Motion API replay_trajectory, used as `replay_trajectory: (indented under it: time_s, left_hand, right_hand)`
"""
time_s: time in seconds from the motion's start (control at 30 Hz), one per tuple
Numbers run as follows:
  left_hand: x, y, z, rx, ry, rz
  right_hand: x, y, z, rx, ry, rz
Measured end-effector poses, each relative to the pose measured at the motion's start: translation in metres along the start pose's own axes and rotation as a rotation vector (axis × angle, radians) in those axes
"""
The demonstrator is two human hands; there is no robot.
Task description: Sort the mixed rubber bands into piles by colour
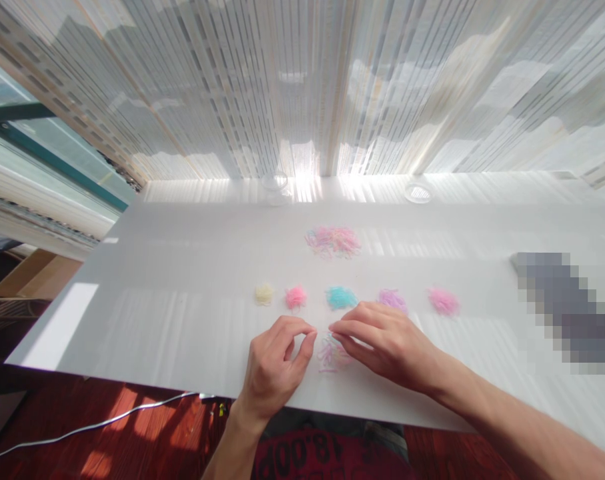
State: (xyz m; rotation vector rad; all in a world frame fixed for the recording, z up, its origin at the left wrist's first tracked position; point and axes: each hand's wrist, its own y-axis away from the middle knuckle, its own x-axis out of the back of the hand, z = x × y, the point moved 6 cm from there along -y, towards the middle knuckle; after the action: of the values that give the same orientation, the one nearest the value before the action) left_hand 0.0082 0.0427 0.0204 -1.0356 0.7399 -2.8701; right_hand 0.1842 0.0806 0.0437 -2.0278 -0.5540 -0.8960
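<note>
My left hand is closed in a pinch, thumb against index finger, above the table's near side; anything between the tips is too small to make out. Just right of it, my right hand pinches too, its fingertips over a small mixed-colour pile of thin band-like pieces. Beyond the hands lies a row of single-colour piles: pale yellow, coral pink, turquoise, lilac and pink. The right hand partly covers the lilac pile. A larger mixed pile lies farther back.
The white table ends at a striped curtain. A clear round container and a clear lid-like disc stand near its far edge. A blurred-out dark object lies right. A white cable crosses the floor.
</note>
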Motion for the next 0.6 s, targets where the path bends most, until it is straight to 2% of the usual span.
replay_trajectory:
  time_s: [0.2,0.4,0.6]
  left_hand:
    - [0.026,-0.015,-0.005,0.095,-0.264,0.303]
    - [0.027,-0.022,-0.020,0.102,-0.352,0.277]
    - [0.023,-0.018,-0.022,0.122,-0.339,0.253]
  right_hand:
    - [-0.003,0.002,0.001,-0.016,0.005,-0.025]
    - [-0.002,0.001,0.000,-0.029,0.027,-0.068]
    - [-0.001,0.001,0.001,-0.026,0.024,-0.077]
